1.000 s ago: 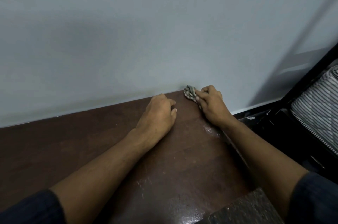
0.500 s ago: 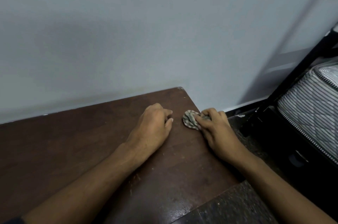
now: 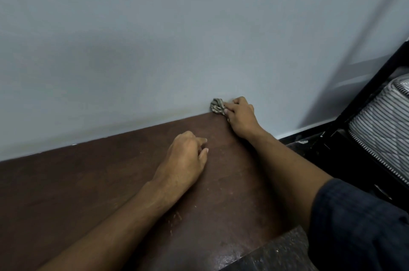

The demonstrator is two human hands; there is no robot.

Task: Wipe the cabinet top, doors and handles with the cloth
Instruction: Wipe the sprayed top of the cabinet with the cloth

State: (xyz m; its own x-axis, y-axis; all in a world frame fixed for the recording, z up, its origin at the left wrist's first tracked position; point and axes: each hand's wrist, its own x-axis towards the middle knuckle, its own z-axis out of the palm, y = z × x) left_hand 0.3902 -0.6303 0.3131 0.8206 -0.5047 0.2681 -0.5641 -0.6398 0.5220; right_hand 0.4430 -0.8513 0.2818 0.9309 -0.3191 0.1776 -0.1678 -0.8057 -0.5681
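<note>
The dark brown cabinet top (image 3: 88,193) fills the lower half of the view and meets a pale wall at its back edge. A small bunched, striped greyish cloth (image 3: 217,105) sits at the top's far right corner, against the wall. My right hand (image 3: 241,117) grips the cloth there, fingers closed on it. My left hand (image 3: 188,157) rests on the cabinet top nearer to me, fingers curled in a loose fist with nothing in it. The doors and handles are out of view.
The pale blue-grey wall (image 3: 177,38) rises straight behind the top. To the right stand a black frame (image 3: 365,95) and a striped mattress (image 3: 385,120). A dark speckled floor (image 3: 276,253) shows at the lower right, below the cabinet's right edge.
My right hand has pushed the cloth from the near right part of the top back to the far right corner against the wall. My left hand stayed resting on the top.
</note>
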